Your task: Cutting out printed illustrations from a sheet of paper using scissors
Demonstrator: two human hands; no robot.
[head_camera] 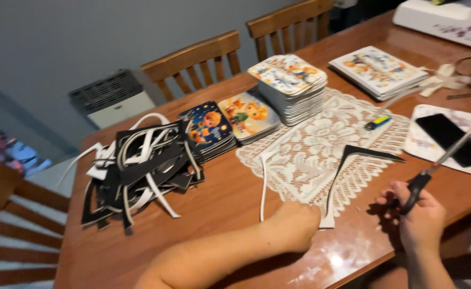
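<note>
My right hand (420, 219) grips black-handled scissors (439, 160) near the table's front edge, the blades pointing up and right over a black phone (452, 140). My left hand (294, 225) rests closed on the table, pinching the end of a thin black and white offcut strip (353, 160) that bends across a white lace mat (321, 144). Another white strip (263, 187) lies just left of that hand.
A heap of black and white offcuts (139, 168) lies at the left. Stacks of printed square pads (289, 85) stand behind the mat, and more prints (377, 69) farther right. A small lighter (377, 123) lies nearby. Wooden chairs (192, 64) line the table's far side.
</note>
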